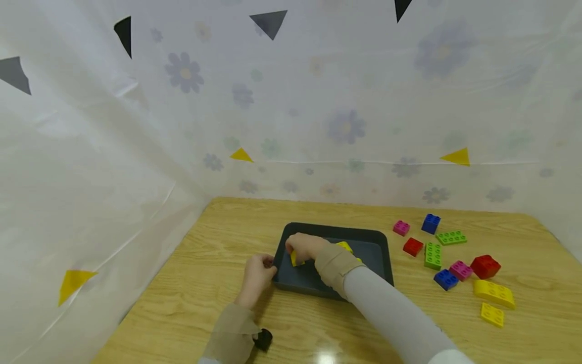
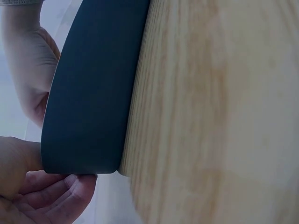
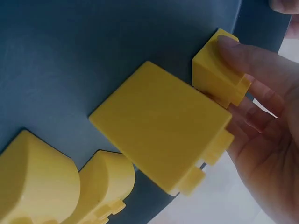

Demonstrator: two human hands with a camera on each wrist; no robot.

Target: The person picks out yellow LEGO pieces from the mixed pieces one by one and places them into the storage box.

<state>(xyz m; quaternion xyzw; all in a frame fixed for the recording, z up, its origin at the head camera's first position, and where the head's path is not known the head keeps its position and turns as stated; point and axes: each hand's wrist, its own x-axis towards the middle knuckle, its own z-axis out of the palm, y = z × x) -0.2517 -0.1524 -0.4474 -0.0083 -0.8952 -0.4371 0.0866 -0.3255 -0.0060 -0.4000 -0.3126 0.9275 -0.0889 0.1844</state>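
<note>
A dark shallow tray [image 1: 282, 281] stands on the wooden table. At its left end my left hand [image 1: 257, 275] grips the rim, with thumb and fingers at the corner in the left wrist view [image 2: 56, 196]. Inside the tray my right hand [image 1: 305, 246] pinches a small yellow toy brick [image 3: 212, 70] between thumb and fingers. Close beside it in the right wrist view is a larger yellow brick [image 3: 159, 123], its studs facing the palm side. Two rounded yellow bricks [image 3: 42, 179] lie farther left there. My right wrist partly hides the tray's contents in the head view.
Right of the tray lie loose bricks: blue [image 1: 431, 223], pink [image 1: 401, 227], red [image 1: 485, 266], green [image 1: 433, 256] and yellow [image 1: 494, 293]. A small black object [image 1: 262, 339] is at my left wrist. A flowered curtain [image 1: 291, 111] hangs behind the table.
</note>
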